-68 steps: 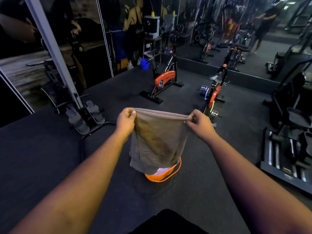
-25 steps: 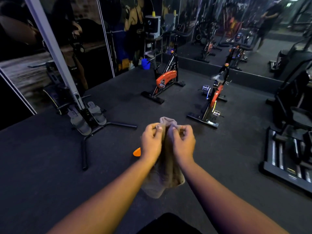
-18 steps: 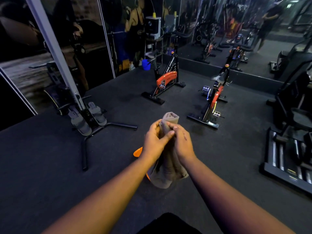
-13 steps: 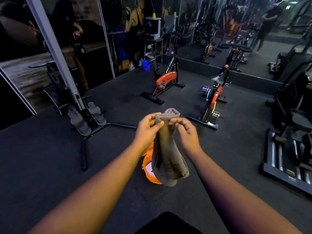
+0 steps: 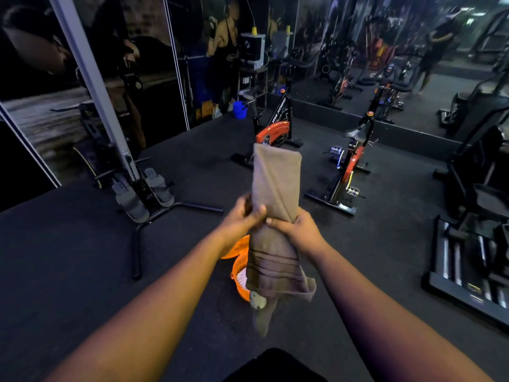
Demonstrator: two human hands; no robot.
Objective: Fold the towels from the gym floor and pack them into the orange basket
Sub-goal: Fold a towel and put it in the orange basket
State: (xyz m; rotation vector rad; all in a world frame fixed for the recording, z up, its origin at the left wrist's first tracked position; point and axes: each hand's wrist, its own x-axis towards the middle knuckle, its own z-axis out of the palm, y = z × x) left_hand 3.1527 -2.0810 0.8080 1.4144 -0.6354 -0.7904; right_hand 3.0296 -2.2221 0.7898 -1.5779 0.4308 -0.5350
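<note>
Item, brown towel (image 5: 275,188): I am gripping its middle with left hand (image 5: 242,216) and right hand (image 5: 296,227) close together, long axis upright, lower end hanging directly over the orange basket (image 5: 238,271) on the gym floor (image 5: 82,257).

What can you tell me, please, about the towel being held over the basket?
The towel is grey-brown terry-looking cloth, folded into a long narrow strip and held roughly upright. Dark woven stripes cross its lower part, and a loose end hangs below. The left hand and right hand grip it around the middle from either side. It hangs over the orange basket, hiding most of it.
</note>
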